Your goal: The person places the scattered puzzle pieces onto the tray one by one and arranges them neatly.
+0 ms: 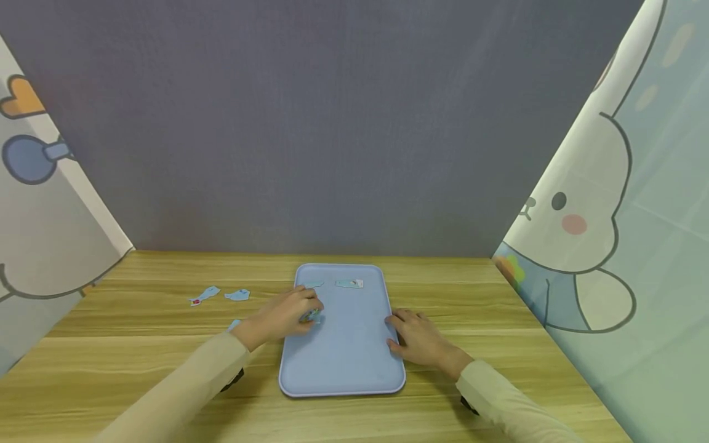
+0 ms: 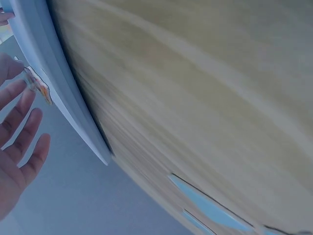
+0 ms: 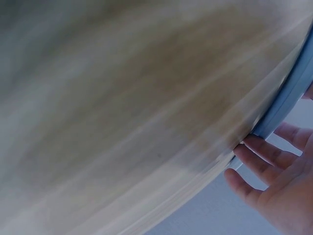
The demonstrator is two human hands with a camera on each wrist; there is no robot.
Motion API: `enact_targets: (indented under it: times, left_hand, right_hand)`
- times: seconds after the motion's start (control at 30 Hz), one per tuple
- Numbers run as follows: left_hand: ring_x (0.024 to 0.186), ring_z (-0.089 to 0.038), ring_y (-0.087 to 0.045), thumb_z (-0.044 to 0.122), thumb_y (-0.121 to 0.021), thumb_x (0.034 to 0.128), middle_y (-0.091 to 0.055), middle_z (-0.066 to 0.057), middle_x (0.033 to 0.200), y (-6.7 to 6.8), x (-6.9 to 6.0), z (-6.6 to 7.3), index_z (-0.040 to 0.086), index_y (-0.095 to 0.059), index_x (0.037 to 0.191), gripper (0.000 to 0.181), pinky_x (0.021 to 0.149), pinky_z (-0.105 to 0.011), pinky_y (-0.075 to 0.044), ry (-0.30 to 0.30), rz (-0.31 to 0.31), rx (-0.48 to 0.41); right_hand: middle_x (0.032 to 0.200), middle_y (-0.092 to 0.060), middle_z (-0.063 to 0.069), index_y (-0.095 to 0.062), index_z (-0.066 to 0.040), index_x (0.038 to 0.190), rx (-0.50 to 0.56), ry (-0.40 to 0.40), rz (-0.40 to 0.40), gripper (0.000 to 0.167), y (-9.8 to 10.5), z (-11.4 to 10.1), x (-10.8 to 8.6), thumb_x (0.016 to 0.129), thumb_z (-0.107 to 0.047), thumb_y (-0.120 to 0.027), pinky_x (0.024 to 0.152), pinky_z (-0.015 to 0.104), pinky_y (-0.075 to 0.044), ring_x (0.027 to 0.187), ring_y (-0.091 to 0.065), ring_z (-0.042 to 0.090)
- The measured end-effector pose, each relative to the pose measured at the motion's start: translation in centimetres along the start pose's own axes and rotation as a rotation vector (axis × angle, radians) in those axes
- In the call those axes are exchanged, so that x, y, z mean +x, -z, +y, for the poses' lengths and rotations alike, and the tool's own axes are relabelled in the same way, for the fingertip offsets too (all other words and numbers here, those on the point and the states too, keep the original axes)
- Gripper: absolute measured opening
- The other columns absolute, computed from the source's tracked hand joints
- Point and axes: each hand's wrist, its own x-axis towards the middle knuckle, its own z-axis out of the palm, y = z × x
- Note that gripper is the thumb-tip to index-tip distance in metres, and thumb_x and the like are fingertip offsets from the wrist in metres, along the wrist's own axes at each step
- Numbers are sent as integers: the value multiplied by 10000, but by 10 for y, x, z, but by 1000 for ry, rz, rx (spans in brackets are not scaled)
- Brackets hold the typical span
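Note:
Over the left half of the pale blue tray (image 1: 349, 363), my left hand (image 1: 284, 312) pinches a small, flat cut-out piece (image 1: 311, 315) between thumb and fingertip. In the left wrist view this printed piece (image 2: 40, 87) shows orange and pale colours, and the other fingers spread away from it. My right hand (image 1: 423, 339) rests against the tray's right rim, its fingers slightly bent and touching the edge. Near the far end of the tray lie two light blue pieces, one to the right (image 1: 349, 283) and another piece (image 1: 314, 284) partly behind my left hand.
Left of the tray, on the wooden table (image 1: 498, 295), are a narrow light blue piece with a red mark (image 1: 205, 295), a broader piece (image 1: 237, 295), and one piece (image 1: 235, 323) partly covered by my left wrist. A grey wall (image 1: 310, 135) stands behind; cartoon-printed panels flank both sides.

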Motion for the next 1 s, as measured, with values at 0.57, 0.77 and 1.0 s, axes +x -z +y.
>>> enact_targets:
  times: [0.57, 0.77, 1.0]
  left_hand:
    - [862, -138, -531, 203, -689, 782, -605, 45, 967, -11, 40, 8, 160, -674, 1014, 237, 735, -304, -462, 14, -67, -10]
    - [843, -126, -519, 208, -691, 786, -609, 44, 955, -14, 52, 6, 150, -679, 1015, 236, 725, -291, -449, 9, -86, -39]
    - [777, -109, -493, 176, -678, 781, -601, 17, 901, -16, 65, 3, 126, -679, 1007, 231, 685, -259, -432, -3, -86, -59]
  right_hand:
    - [1216, -560, 152, -581, -56, 1163, -15, 6, 5, 432, -2, 2, 0, 841, -344, -595, 905, 521, -427, 1146, -518, 307]
    - [1206, -566, 151, -585, -55, 1156, -26, 14, 8, 431, -2, 3, 1, 837, -345, -595, 895, 518, -436, 1137, -525, 303]
    - [1203, -568, 149, -585, -53, 1158, -28, 21, 11, 431, -3, 3, 1, 838, -342, -594, 892, 516, -439, 1134, -526, 300]
